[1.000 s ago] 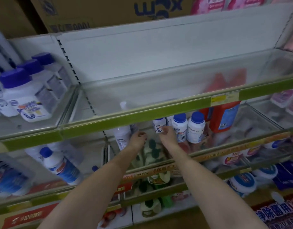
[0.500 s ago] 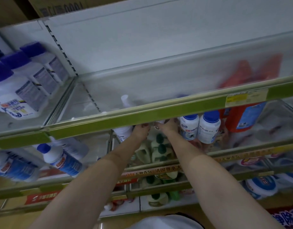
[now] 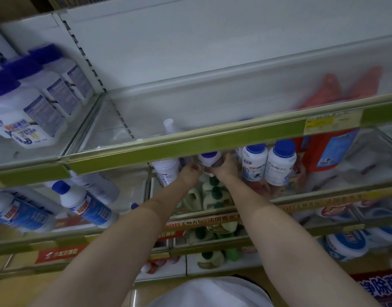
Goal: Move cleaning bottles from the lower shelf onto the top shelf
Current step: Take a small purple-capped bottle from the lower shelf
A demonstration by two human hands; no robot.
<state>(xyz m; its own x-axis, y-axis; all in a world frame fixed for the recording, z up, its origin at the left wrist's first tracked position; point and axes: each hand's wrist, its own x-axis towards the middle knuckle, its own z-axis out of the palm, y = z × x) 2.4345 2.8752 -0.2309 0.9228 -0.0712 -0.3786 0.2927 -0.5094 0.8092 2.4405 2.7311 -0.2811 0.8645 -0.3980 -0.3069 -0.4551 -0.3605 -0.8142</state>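
From your head camera, both your arms reach up and forward under the green front edge of the top shelf. Your right hand is wrapped around a small white plastic bottle with a blue cap, its fingers curled on the bottle's body just below the cap. Your left hand is up against the same bottle from the left side, fingers bent at it; whether it truly grips or only touches is hard to tell through the blur. The bottle sits at the front edge of the lower shelf, just under the top shelf's green strip, and is tilted toward you.

Just right of your right hand stand two more white blue-capped bottles, side by side on the lower shelf. Beyond them is an orange jug with a blue label. Left of your left hand stands a taller plain white bottle. On the top shelf's left section stand large white jugs with dark blue caps. A yellow price tag sits on the green edge at the right.
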